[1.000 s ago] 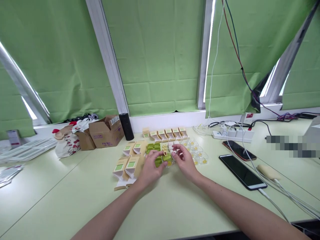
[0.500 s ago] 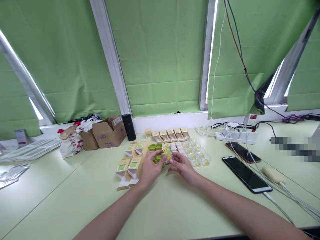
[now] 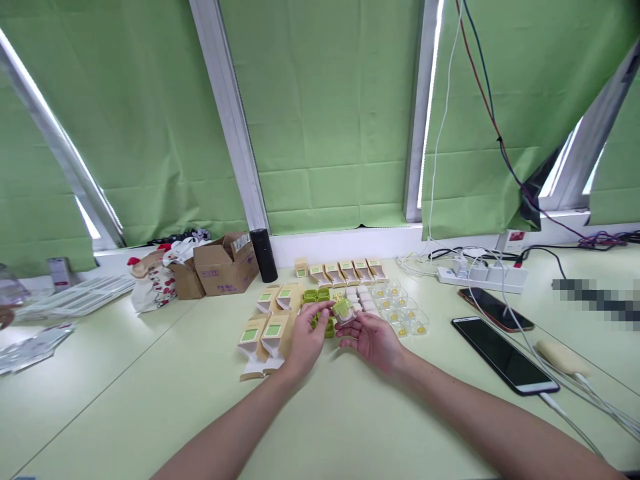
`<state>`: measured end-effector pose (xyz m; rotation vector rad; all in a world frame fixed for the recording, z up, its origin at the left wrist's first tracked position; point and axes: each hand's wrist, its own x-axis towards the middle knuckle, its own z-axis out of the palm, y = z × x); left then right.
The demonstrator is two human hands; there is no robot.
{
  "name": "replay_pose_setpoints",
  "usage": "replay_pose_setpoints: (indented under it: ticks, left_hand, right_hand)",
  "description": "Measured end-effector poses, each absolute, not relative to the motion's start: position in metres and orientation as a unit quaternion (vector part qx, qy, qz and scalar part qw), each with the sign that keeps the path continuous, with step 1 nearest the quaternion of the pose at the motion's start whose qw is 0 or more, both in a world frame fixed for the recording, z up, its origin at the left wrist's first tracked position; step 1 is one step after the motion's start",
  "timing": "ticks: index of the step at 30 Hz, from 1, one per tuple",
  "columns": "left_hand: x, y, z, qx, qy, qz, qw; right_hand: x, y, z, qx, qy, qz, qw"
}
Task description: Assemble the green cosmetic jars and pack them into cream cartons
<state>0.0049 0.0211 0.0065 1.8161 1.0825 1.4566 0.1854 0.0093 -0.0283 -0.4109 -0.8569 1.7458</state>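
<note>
Both my hands meet over the table's middle around one small green piece in a clear case [image 3: 344, 311]. My left hand [image 3: 307, 340] pinches it from the left with thumb and fingers. My right hand [image 3: 369, 337] lies palm up under and beside it, fingers curled. Just behind are more green pieces [image 3: 316, 295], white pieces [image 3: 361, 296] and clear cases with yellow dots [image 3: 403, 312]. Small tan boxes with green labels [image 3: 264, 333] lie left of my left hand, and a row of them [image 3: 345, 271] stands further back.
Two phones [image 3: 504, 357] [image 3: 495, 309] lie at the right with cables and a white power strip [image 3: 481, 275]. Open cardboard boxes [image 3: 225, 263], a black cylinder [image 3: 263, 255] and a patterned bag [image 3: 153, 283] stand at the back left. White packets [image 3: 75, 300] lie far left.
My hands have lifted the green piece off the group and drawn it slightly toward me. My right hand has turned palm up beneath it. The view has shifted a little.
</note>
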Motion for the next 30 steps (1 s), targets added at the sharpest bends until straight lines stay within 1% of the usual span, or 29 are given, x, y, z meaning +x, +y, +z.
replay_pose_setpoints:
  ticks: [9, 14, 20, 26, 30]
  left_hand:
    - [0.005, 0.021, 0.005, 0.669, 0.410, 0.545, 0.296]
    - [0.007, 0.022, 0.004, 0.643, 0.388, 0.563, 0.346]
    - [0.009, 0.022, 0.006, 0.599, 0.368, 0.568, 0.427]
    - [0.009, 0.023, 0.010, 0.581, 0.362, 0.570, 0.454]
    - [0.008, 0.022, 0.011, 0.572, 0.360, 0.568, 0.469]
  right_hand:
    - [0.183, 0.006, -0.021, -0.187, -0.369, 0.724, 0.553]
    - [0.183, 0.001, -0.012, -0.201, -0.404, 0.683, 0.575]
    - [0.180, 0.000, -0.014, -0.253, -0.421, 0.606, 0.625]
    - [0.179, 0.004, -0.020, -0.300, -0.476, 0.497, 0.660]
    - [0.176, 0.000, -0.019, -0.313, -0.518, 0.443, 0.661]
